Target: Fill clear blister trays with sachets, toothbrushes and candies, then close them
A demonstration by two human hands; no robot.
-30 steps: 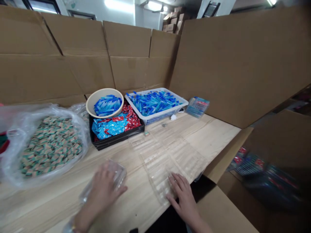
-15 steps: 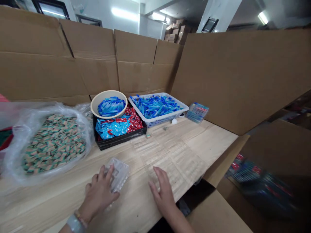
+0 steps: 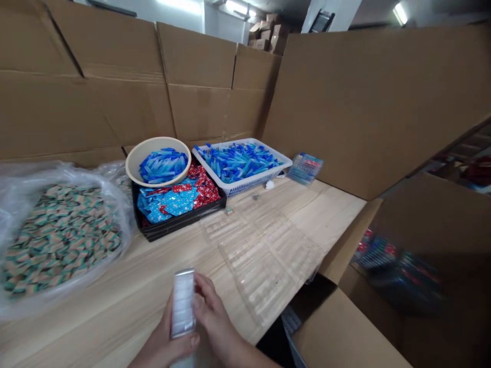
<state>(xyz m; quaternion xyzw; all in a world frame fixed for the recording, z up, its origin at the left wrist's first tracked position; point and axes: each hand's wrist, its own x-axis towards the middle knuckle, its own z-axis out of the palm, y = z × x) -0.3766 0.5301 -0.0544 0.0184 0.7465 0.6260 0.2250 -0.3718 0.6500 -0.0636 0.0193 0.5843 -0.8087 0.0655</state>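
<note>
A stack of clear plastic trays (image 3: 183, 301) stands on edge between my hands, its narrow whitish side turned toward me. My left hand (image 3: 166, 340) is closed around its left and lower part, the thumb across the near end. From the right, my right hand (image 3: 215, 317) grips it with bent fingers and thumb. Several clear moulded trays (image 3: 264, 250) lie flat on the wooden table (image 3: 95, 317), just beyond my right hand.
A plastic bag (image 3: 125, 225) of small tan-and-green pieces lies left. Behind are a black box (image 3: 184, 221) of blue and red packets, a cream bowl (image 3: 132, 168) and white basket (image 3: 245, 185) of blue pen-like sticks, and a packaged set (image 3: 306, 168). An open carton (image 3: 345, 327) stands right.
My left hand has lifted the clear plastic trays off the table and turned them on edge. My right hand has moved left and closed on them too. The view has shifted slightly.
</note>
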